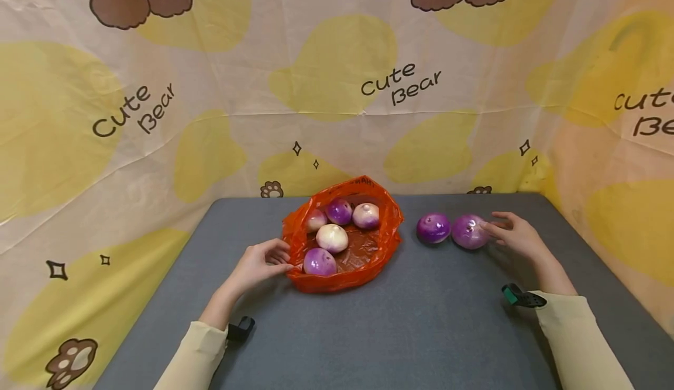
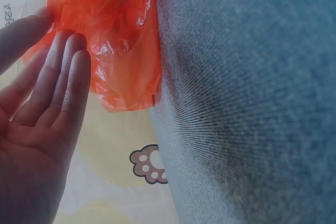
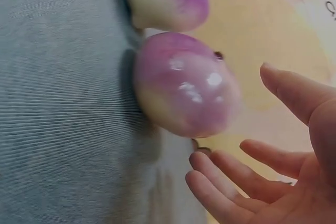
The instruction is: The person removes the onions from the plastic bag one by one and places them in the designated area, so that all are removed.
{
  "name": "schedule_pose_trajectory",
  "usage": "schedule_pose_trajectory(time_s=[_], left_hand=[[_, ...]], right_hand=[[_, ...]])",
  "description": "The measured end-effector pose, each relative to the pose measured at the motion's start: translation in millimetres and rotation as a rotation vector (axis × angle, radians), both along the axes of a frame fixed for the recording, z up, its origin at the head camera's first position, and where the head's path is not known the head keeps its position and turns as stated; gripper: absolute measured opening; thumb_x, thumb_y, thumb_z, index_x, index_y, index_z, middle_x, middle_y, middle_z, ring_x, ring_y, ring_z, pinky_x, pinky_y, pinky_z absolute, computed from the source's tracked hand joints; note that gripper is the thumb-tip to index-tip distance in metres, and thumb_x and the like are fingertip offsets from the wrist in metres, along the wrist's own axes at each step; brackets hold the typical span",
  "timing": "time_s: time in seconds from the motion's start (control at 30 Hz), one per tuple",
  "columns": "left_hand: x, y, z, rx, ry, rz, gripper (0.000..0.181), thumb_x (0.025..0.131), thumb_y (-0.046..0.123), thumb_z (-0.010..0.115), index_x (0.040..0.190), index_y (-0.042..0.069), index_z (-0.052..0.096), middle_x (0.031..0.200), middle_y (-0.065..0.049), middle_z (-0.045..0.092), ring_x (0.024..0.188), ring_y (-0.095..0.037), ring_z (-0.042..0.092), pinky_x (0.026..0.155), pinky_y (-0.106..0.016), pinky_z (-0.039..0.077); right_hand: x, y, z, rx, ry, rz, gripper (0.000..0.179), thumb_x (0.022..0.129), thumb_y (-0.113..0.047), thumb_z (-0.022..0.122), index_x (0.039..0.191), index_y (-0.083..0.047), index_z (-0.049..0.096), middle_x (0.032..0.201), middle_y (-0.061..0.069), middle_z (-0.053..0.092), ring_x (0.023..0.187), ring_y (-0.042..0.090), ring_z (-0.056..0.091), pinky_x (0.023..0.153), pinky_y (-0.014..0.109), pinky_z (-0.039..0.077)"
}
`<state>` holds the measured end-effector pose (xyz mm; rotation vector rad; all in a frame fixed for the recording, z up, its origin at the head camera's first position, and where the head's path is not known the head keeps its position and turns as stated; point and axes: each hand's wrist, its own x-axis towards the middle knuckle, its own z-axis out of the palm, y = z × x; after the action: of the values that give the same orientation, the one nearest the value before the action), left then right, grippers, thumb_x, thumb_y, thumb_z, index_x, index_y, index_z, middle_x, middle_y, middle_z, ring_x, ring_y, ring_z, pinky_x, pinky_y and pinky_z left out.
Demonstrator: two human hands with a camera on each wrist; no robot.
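Note:
An orange-red plastic bag [image 1: 389, 220], its mouth spread wide, holds several glossy purple-and-white turnips [image 1: 332, 238]. My left hand [image 1: 265, 261] is at the bag's left rim. In the left wrist view its fingers [image 2: 73, 85] lie fairly straight along the bag's side, and the thumb reaches the plastic. Two more turnips sit side by side right of the bag: a darker one [image 1: 433, 228] and a paler one [image 1: 470, 231]. Beside the paler turnip is my right hand [image 1: 518, 238], thumb and fingers spread. A gap shows between them and that turnip [image 3: 184, 85] in the right wrist view.
Everything stands on a grey cloth-covered table [image 1: 389, 337]. A printed curtain [image 1: 326, 68] hangs behind it and along both sides. Dark bands [image 1: 241, 328] are worn at both wrists.

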<state>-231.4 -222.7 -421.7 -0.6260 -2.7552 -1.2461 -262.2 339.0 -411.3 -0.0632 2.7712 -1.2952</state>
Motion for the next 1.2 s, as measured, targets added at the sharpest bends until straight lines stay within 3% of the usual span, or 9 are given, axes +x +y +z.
schedule_pose_trajectory(time_s=[0.2, 0.33, 0.43, 0.6, 1.2], left_hand=[[13.6, 10.5, 20.5, 0.003, 0.004, 0.004, 0.03, 0.078, 0.007, 0.077, 0.103, -0.001, 0.063, 0.088, -0.014, 0.069, 0.079, -0.023, 0.066, 0.074, -0.033, 0.055], [4.8, 2.6, 6.8, 0.007, 0.022, -0.011, 0.031, 0.078, 0.014, 0.078, 0.103, 0.004, 0.063, 0.087, -0.007, 0.069, 0.078, -0.014, 0.065, 0.073, -0.026, 0.054], [5.8, 3.0, 9.5, 0.016, 0.019, -0.019, 0.031, 0.078, 0.014, 0.078, 0.103, 0.004, 0.064, 0.088, -0.008, 0.069, 0.079, -0.015, 0.065, 0.074, -0.031, 0.055], [18.2, 12.4, 30.4, 0.016, 0.004, -0.016, 0.03, 0.078, 0.007, 0.076, 0.104, -0.002, 0.063, 0.089, -0.016, 0.069, 0.08, -0.025, 0.065, 0.078, -0.044, 0.054], [19.6, 11.4, 28.6, 0.014, 0.001, -0.03, 0.031, 0.078, 0.005, 0.076, 0.105, -0.002, 0.062, 0.089, -0.016, 0.068, 0.08, -0.024, 0.065, 0.077, -0.045, 0.054]], right_hand=[[4.9, 0, 16.1, 0.016, 0.037, -0.059, 0.082, 0.092, -0.053, 0.051, 0.145, 0.005, 0.026, 0.139, 0.035, 0.039, 0.115, 0.045, 0.054, 0.087, 0.043, 0.051], [7.5, -7, 27.8, 0.025, 0.063, -0.081, 0.083, 0.09, -0.057, 0.052, 0.146, -0.001, 0.029, 0.139, 0.031, 0.042, 0.114, 0.042, 0.056, 0.091, 0.047, 0.049], [8.9, -15, 35.6, 0.021, 0.08, -0.084, 0.081, 0.09, -0.057, 0.052, 0.146, -0.004, 0.03, 0.138, 0.029, 0.044, 0.115, 0.043, 0.055, 0.094, 0.052, 0.045], [8.8, -33, 46.3, 0.008, 0.119, -0.063, 0.077, 0.09, -0.055, 0.053, 0.146, -0.006, 0.032, 0.137, 0.027, 0.047, 0.117, 0.044, 0.053, 0.094, 0.055, 0.043], [-7.8, -103, 61.5, -0.048, 0.153, 0.062, 0.069, 0.088, -0.054, 0.059, 0.141, -0.012, 0.042, 0.136, 0.017, 0.053, 0.127, 0.038, 0.046, 0.1, 0.056, 0.038]])
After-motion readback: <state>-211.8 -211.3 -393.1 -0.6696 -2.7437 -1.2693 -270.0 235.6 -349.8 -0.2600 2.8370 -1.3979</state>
